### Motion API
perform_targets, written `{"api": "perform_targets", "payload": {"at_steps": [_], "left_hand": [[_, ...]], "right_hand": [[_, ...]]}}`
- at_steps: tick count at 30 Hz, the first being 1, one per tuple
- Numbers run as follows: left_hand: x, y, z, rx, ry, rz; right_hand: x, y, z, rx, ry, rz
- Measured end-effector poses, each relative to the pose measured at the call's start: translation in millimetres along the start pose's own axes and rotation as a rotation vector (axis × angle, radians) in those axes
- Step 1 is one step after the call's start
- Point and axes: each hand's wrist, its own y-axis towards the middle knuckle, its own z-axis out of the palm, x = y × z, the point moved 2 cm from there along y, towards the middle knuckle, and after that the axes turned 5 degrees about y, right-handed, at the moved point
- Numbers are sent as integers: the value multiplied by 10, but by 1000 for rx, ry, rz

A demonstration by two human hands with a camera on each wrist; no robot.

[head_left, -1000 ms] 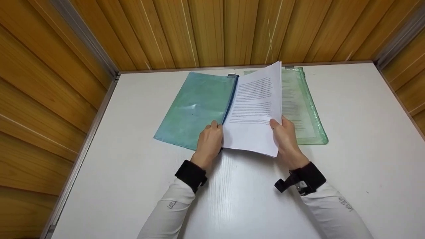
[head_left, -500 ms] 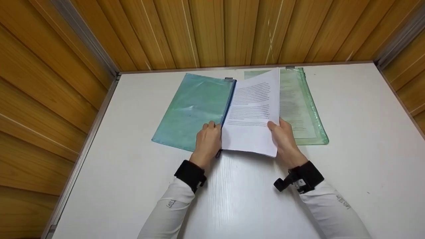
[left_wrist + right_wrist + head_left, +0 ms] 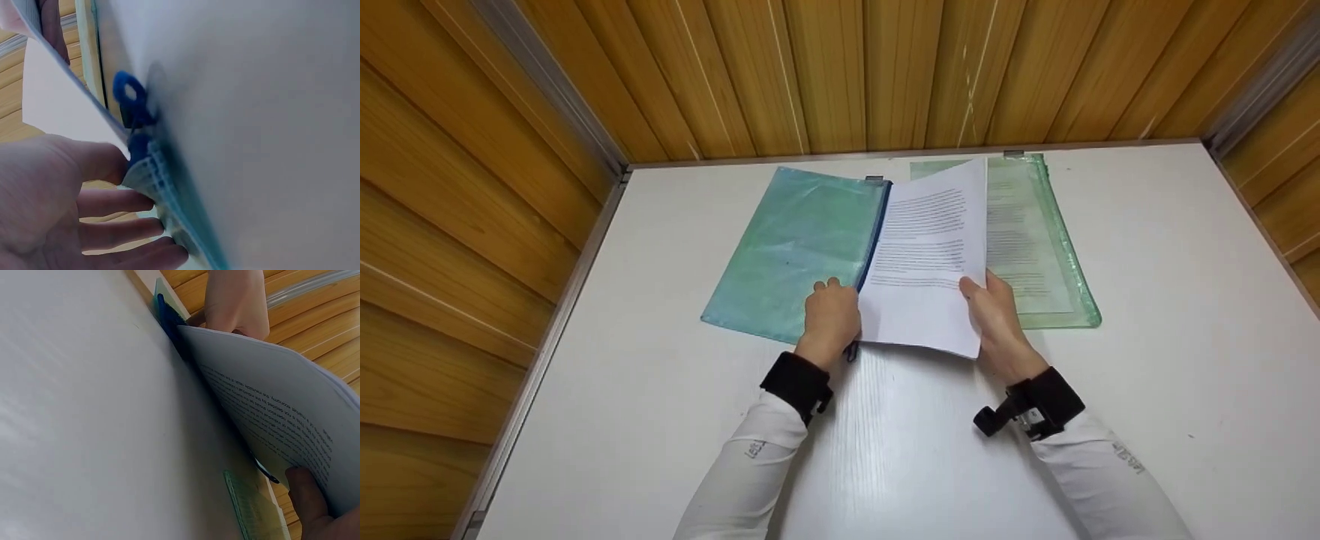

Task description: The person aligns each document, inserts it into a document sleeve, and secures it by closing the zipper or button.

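A blue-green zip document pouch (image 3: 795, 247) lies left of centre with its dark blue zipper side (image 3: 877, 232) facing right. My left hand (image 3: 831, 319) holds that side near its front corner, with the thumb opposite the fingers in the left wrist view. The blue zipper pull (image 3: 130, 90) sticks out just past the thumb. A thin stack of printed paper sheets (image 3: 919, 300) stands with its left edge at the pouch's opening, its right side raised and bowed. My right hand (image 3: 997, 326) pinches the sheets' right edge, thumb (image 3: 306, 495) on the printed face.
A second, light green zip pouch (image 3: 1084, 311) with printed paper inside lies behind and right of the sheets, partly hidden. The white table (image 3: 660, 390) meets wood-patterned panels (image 3: 840, 75) at its back edge.
The sheets and the blue-green pouch have shifted slightly left and toward the front, and the sheets' top edge has lowered. Both hands keep their holds; the right has moved a little left.
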Motion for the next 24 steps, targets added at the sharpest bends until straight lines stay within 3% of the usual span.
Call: {"api": "perform_targets", "payload": {"at_steps": [3, 9, 18, 24], "left_hand": [[8, -4, 4, -72, 14, 7], [71, -25, 15, -158, -88, -7], [153, -46, 7, -138, -176, -33], [204, -56, -22, -117, -289, -32]], "right_hand": [[-14, -4, 29, 3, 20, -7], [-12, -8, 60, 2, 4, -29], [26, -40, 133, -11, -22, -67], [23, -36, 158, -14, -22, -78]]}}
